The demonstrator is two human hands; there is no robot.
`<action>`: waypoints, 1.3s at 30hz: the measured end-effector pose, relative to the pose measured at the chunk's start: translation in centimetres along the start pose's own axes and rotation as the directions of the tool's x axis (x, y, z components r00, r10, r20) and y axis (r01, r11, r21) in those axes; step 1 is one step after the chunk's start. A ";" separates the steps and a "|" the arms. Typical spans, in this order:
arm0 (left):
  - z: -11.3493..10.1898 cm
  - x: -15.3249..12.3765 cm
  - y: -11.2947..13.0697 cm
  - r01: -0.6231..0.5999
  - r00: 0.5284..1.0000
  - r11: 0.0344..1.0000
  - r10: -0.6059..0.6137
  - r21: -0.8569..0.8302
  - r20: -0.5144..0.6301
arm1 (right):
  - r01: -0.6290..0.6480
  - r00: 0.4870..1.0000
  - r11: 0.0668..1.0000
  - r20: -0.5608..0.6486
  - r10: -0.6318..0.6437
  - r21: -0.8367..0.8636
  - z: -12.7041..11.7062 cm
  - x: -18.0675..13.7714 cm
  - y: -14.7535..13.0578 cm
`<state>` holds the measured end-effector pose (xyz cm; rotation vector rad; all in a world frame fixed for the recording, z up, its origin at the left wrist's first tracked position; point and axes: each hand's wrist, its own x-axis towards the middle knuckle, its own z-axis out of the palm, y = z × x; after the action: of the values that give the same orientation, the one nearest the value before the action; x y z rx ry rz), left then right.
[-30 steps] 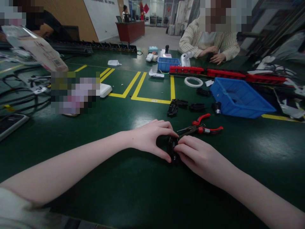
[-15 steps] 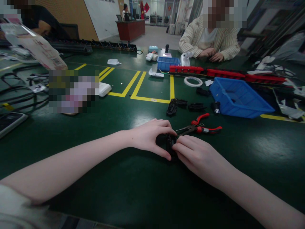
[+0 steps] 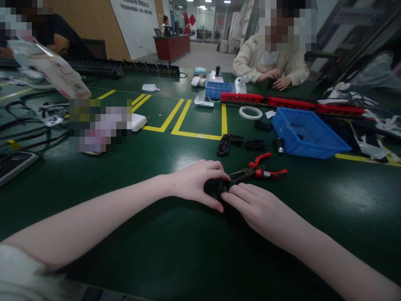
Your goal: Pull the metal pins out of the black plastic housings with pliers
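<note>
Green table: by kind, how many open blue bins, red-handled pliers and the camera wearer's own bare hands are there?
Open blue bins: 2
Red-handled needle-nose pliers: 1
Wearer's left hand and right hand: 2
Total: 5

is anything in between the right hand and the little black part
Nothing visible: the right hand has its fingertips at the black part. The left hand curves round from the other side, and the red-handled pliers lie just beyond, not between them.
</note>
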<state>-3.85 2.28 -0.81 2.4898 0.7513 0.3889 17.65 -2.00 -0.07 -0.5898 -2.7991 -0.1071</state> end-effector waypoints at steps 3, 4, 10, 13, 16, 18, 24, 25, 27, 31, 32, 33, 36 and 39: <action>0.0 0.0 0.0 0.008 1.000 1.000 -0.008 -0.010 0.003 | -0.021 1.000 0.997 -0.021 0.022 0.077 0.0 0.1 0.1; 0.0 0.1 0.1 0.008 1.000 1.000 -0.008 -0.013 0.004 | -0.024 0.999 0.996 -0.024 0.026 0.091 0.0 0.1 0.1; -0.2 0.0 0.2 0.018 1.000 0.999 -0.017 -0.031 0.010 | -0.024 1.000 0.990 -0.010 0.026 0.142 0.2 0.2 0.0; -0.3 0.0 0.3 0.017 1.000 1.000 -0.017 -0.021 0.021 | -0.087 0.996 0.964 -0.009 0.092 0.252 0.7 0.1 0.3; -0.4 -0.1 0.3 0.015 1.000 1.000 -0.015 -0.005 0.026 | -0.161 0.984 0.937 -0.018 0.175 0.310 1.1 -0.1 0.6; -0.4 -0.2 0.3 0.013 0.999 1.000 -0.013 0.001 0.030 | -0.188 0.979 0.927 -0.019 0.205 0.323 1.1 -0.3 0.7; -0.6 -0.7 0.0 0.046 0.999 0.991 -0.048 0.125 0.007 | -0.251 0.957 0.947 -0.096 0.274 0.199 -0.7 -1.6 3.3; -0.7 -0.8 -0.1 0.062 0.998 0.986 -0.063 0.154 0.000 | -0.263 0.954 0.956 -0.115 0.278 0.133 -0.9 -2.0 4.3; -0.9 -0.9 -0.3 0.089 0.996 0.975 -0.088 0.201 -0.013 | -0.278 0.959 0.960 -0.071 0.274 -0.040 -1.1 -2.8 6.3; -1.2 -1.1 -0.3 0.104 0.994 0.957 -0.105 0.273 -0.011 | -0.353 0.932 0.932 0.055 0.358 -0.083 -0.2 -4.1 9.0; -1.3 -1.1 -0.2 0.104 0.994 0.953 -0.108 0.286 -0.003 | -0.366 0.926 0.928 0.067 0.370 -0.067 0.1 -4.3 9.3; -1.4 -1.1 0.0 0.103 0.994 0.949 -0.110 0.298 0.007 | -0.377 0.922 0.925 0.072 0.380 -0.053 0.4 -4.4 9.4; -1.4 -1.1 0.4 0.109 0.993 0.938 -0.120 0.330 0.013 | -0.406 0.912 0.913 0.054 0.407 -0.033 0.9 -4.8 9.6; -1.1 -1.0 0.8 0.138 0.990 0.922 -0.144 0.361 -0.010 | -0.404 0.914 0.915 0.042 0.405 -0.017 1.0 -5.6 10.0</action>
<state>-4.80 1.54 0.41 2.7486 1.0712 0.1892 26.39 5.08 -2.44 -1.1712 -2.6510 -0.0199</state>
